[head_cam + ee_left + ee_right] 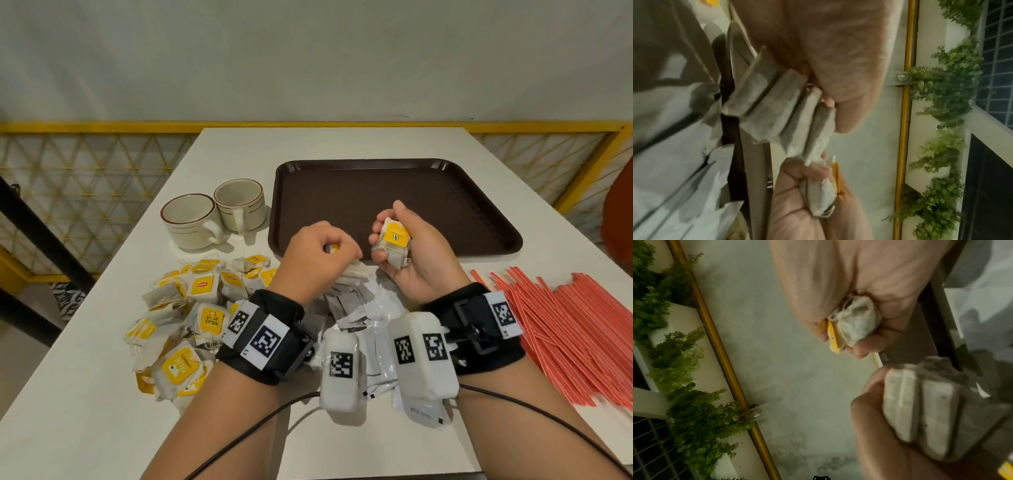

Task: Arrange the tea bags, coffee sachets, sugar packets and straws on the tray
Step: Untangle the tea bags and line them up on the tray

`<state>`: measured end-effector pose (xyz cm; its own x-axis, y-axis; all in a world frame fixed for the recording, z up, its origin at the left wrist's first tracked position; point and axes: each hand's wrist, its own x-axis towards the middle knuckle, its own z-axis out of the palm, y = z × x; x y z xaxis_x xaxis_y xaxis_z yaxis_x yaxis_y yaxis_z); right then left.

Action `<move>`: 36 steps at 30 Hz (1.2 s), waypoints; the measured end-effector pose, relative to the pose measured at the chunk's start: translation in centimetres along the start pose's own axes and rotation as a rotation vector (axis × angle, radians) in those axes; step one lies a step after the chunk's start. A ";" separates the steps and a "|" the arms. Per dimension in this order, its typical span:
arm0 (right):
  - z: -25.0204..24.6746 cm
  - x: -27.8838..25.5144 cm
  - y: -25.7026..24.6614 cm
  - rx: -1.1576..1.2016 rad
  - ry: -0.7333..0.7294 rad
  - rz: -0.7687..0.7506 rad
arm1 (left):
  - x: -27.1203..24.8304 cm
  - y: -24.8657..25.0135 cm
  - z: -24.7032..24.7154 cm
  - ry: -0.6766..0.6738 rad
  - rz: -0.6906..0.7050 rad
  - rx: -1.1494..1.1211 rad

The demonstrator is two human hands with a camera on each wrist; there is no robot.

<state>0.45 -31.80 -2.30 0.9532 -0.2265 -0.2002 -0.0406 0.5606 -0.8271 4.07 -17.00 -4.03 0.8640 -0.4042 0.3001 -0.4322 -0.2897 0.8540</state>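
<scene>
A brown tray (346, 192) lies bare on the white table. Just in front of its near edge, my left hand (329, 253) grips a small stack of tea bags (781, 105), side by side under its fingers. My right hand (390, 245) curls round a crumpled bunch of tea bags (394, 240) with a yellow tag on top, also seen as tea bags (856, 322) in the right wrist view. A loose pile of yellow-tagged tea bags (191, 308) lies at the left. White sachets (366, 311) lie under my wrists. Red straws (568, 325) lie at the right.
Two cream cups (191, 219) (239, 205) with brown rims stand left of the tray. A yellow railing (102, 127) with mesh runs behind the table. Black cables (260, 421) trail from my wrists over the near table edge.
</scene>
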 end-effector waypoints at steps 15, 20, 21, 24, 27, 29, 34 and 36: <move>-0.1 0.0 0.6 -0.116 -0.022 -0.032 | 0.2 0.2 -0.2 0.081 -0.011 -0.042; 0.2 0.1 1.3 -0.265 -0.070 -0.047 | 0.1 0.3 0.6 0.046 -0.008 -0.041; 0.2 0.1 1.4 -0.295 -0.070 -0.052 | 0.2 0.2 0.6 0.048 -0.012 -0.044; 0.2 0.1 1.6 -0.332 -0.068 -0.049 | 0.2 0.0 0.5 0.048 -0.022 -0.072; 0.2 0.1 1.4 -0.259 -0.073 -0.035 | 0.3 -0.1 -0.2 0.076 -0.050 -0.098; 0.0 0.3 1.1 -0.174 -0.049 -0.009 | 0.6 -0.5 -1.0 0.122 -0.092 -0.142; -0.4 0.5 0.5 0.030 -0.013 0.082 | 0.8 -1.1 -2.6 0.187 -0.143 -0.311; -0.4 0.5 0.5 0.048 -0.007 0.083 | 0.8 -1.2 -2.6 0.197 -0.154 -0.305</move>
<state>0.78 -31.95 -2.98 0.9492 -0.1727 -0.2631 -0.1049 0.6146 -0.7818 5.97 -14.74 -3.66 0.9585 -0.1937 0.2093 -0.2229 -0.0511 0.9735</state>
